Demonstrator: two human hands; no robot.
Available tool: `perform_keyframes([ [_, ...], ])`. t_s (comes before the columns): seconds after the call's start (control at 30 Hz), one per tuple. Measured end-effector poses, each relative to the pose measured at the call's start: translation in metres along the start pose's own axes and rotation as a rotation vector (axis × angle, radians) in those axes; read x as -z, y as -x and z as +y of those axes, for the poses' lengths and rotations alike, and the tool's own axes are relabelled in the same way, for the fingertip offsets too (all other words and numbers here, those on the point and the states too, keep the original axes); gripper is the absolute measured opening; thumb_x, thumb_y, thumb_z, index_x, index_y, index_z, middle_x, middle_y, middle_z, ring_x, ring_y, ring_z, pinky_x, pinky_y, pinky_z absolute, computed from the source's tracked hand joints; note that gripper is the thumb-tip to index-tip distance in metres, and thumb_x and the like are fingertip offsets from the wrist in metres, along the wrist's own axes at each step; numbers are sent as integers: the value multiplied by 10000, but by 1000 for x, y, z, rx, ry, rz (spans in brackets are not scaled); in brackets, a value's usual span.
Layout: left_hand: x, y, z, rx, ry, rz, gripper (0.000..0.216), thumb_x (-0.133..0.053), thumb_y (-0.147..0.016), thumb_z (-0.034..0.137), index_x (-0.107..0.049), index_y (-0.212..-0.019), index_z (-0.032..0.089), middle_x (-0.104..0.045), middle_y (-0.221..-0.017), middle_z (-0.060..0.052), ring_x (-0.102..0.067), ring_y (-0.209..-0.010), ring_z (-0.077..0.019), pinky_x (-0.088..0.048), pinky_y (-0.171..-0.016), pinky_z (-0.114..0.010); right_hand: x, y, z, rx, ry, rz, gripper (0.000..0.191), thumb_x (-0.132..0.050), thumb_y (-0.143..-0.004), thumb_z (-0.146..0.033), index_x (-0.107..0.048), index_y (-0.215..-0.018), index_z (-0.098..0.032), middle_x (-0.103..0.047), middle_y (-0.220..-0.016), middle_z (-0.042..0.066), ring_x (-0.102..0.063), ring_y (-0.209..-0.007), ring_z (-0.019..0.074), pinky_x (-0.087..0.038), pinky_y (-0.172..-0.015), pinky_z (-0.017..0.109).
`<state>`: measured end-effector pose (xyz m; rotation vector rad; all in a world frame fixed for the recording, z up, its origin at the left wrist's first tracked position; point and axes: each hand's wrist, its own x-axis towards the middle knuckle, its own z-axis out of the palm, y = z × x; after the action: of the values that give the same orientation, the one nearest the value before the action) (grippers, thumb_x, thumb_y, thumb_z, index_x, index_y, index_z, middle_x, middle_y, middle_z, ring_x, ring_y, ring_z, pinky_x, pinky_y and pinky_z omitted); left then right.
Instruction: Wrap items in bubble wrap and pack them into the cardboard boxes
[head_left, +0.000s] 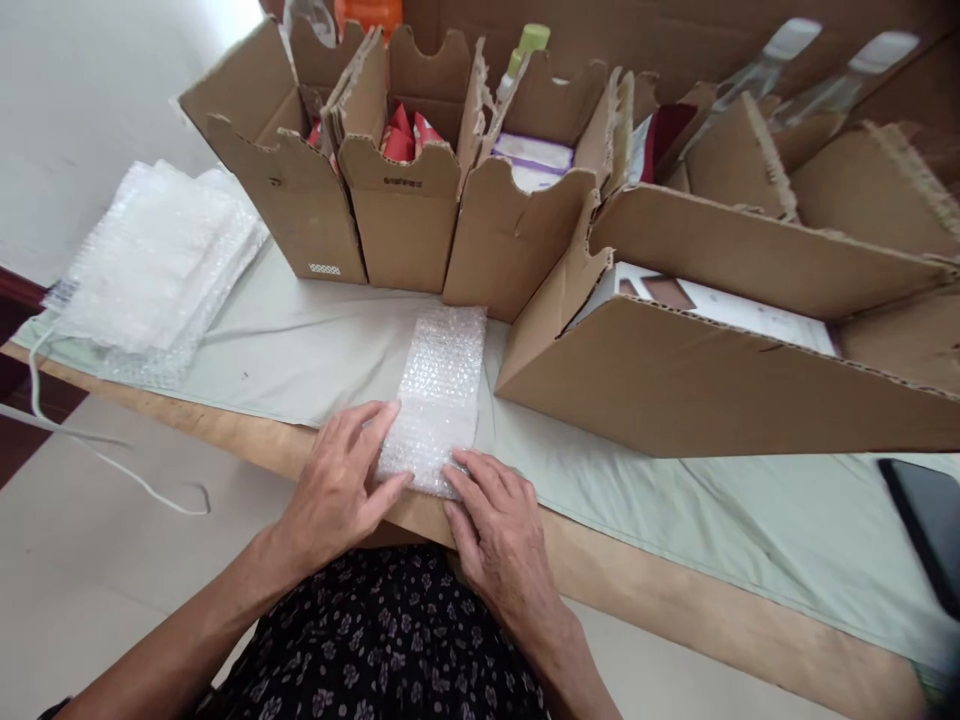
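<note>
At the near edge of the counter [637,572], a bubble-wrap piece [439,390] lies flat, its far end close to the cardboard bins [405,235]. The left hand [337,475] touches its left side, the right hand [502,520] its near right corner; each grip is loose, fingers parted, clenching nothing. One piece is laid out; the bubble-wrap stack [154,260] at left looks yet to be handled. Dark print [403,182] and a white mark [324,269] on two bins are illegible.

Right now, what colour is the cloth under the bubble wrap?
Pale grey-green; the cloth shows best in the head view.
</note>
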<state>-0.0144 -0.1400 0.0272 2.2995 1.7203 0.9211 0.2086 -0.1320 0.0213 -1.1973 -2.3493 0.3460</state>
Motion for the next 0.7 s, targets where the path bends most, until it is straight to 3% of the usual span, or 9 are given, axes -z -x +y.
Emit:
perform_keyframes([
  [0.07,5,6,3,-88,41,-55,613,-686,-939,226,-471,-1513,220,-560,-1490,-184,-502,-1407,-372,-464,-1136,-561,0,-2,0,12,16,35,296,-518,-1002,-95,-692,-1227,-178,-718,-1312,123,-641,-1195,280,-522,-928,448],
  [0.13,6,9,5,-144,68,-91,460,-663,-933,137,-589,-1381,210,-639,-1418,-155,-510,-1410,-361,-447,-1152,-559,2,-5,-2,24,12,92,275,-518,-1008,-79,-707,-1179,-182,-743,-1253,109,-652,-1137,271,-513,-893,429],
  [0.23,5,9,6,-140,124,-33,356,-592,-943,29,-658,-1243,210,-760,-1150,-92,-657,-1196,-282,-500,-1070,-499,7,-10,-3,19,-97,138,257,-515,-1016,-55,-703,-1131,-187,-778,-1086,71,-677,-991,220,-510,-855,388],
  [0.33,6,7,7,-72,225,-24,315,-586,-957,48,-663,-1222,200,-771,-986,-58,-709,-940,-215,-560,-898,-408,14,-11,-4,-20,-227,125,192,-541,-1035,-107,-685,-1128,-192,-761,-933,36,-675,-849,180,-524,-787,342],
  [0.5,6,-3,7,119,270,-61,322,-579,-991,180,-632,-1309,194,-774,-1062,-70,-721,-862,-188,-593,-808,-330,20,-1,-6,-73,-130,330,261,-601,-1007,-146,-651,-1249,-231,-737,-1087,90,-695,-998,236,-540,-825,384],
  [0.6,1,-9,6,159,254,-83,359,-548,-1000,176,-593,-1355,189,-738,-1078,-66,-695,-789,-160,-593,-753,-300,17,0,-7,26,-54,226,305,-604,-983,-115,-665,-1253,-243,-735,-1202,103,-681,-1123,273,-524,-893,429],
  [0.7,-4,-10,4,138,151,-6,350,-559,-999,176,-596,-1347,192,-687,-1191,-105,-714,-920,-195,-602,-822,-338,9,-8,-3,100,48,82,301,-556,-1000,-101,-677,-1250,-216,-725,-1313,106,-619,-1286,303,-490,-978,469],
])
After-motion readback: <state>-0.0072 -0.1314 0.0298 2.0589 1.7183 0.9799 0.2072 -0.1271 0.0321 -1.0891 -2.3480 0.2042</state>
